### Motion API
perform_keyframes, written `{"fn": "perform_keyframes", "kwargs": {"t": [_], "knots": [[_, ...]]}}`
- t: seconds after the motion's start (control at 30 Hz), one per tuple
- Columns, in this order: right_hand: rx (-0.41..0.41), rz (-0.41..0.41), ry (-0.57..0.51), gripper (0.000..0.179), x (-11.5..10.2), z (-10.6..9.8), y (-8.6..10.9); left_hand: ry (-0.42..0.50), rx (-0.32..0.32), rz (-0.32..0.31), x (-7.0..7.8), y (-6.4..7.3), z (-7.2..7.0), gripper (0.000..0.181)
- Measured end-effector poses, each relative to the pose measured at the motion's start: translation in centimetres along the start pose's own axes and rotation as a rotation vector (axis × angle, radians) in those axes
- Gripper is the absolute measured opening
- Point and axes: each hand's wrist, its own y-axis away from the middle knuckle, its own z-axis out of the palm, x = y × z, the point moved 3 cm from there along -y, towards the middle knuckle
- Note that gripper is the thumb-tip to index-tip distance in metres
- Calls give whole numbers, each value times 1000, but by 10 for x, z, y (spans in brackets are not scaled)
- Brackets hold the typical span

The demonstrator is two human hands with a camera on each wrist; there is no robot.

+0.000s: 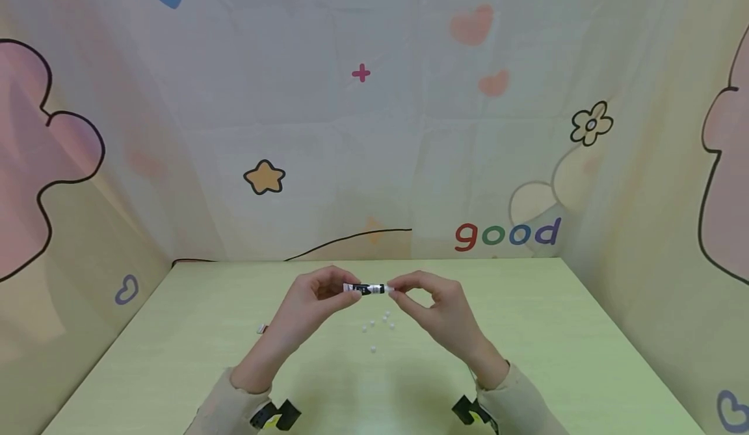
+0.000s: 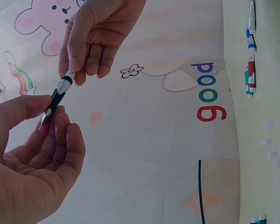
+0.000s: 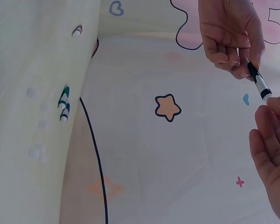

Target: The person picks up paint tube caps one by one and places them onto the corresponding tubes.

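A small paint tube (image 1: 371, 289), black and silver with a white cap end, is held level above the table in the head view. My left hand (image 1: 322, 302) pinches its flat crimped end between thumb and forefinger. On the other side, my right hand (image 1: 435, 300) pinches the white cap (image 1: 389, 289) with thumb and fingertips. Both wrist views show the same tube (image 2: 59, 94) slanting between the two hands, with the other fingers loosely bent. Whether the cap is loose on the tube cannot be seen.
Several small white pieces (image 1: 372, 323) lie on the table (image 1: 175, 357) below the hands. Beside the left forearm lies a small tube (image 1: 261, 328). Wrist views show more tubes, blue and red ones (image 2: 251, 70) and a green one (image 3: 64, 96). Printed cloth (image 1: 328, 129) encloses the table's back and sides.
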Motion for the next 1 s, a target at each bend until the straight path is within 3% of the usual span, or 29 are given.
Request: {"fn": "perform_keyframes", "kwargs": {"t": [0.13, 0.27, 0.67, 1.0], "knots": [[-6, -100, 6, 24, -1, 1, 1, 11, -9, -18, -3, 1, -1, 19], [-9, -135, 0, 26, -1, 3, 2, 16, -16, -20, -4, 3, -2, 19], [-32, 52, -75, 17, 2, 6, 0, -7, 18, 21, 1, 8, 0, 16], [-77, 105, -91, 11, 2, 7, 0, -87, 59, 72, 6, 12, 1, 14]]}}
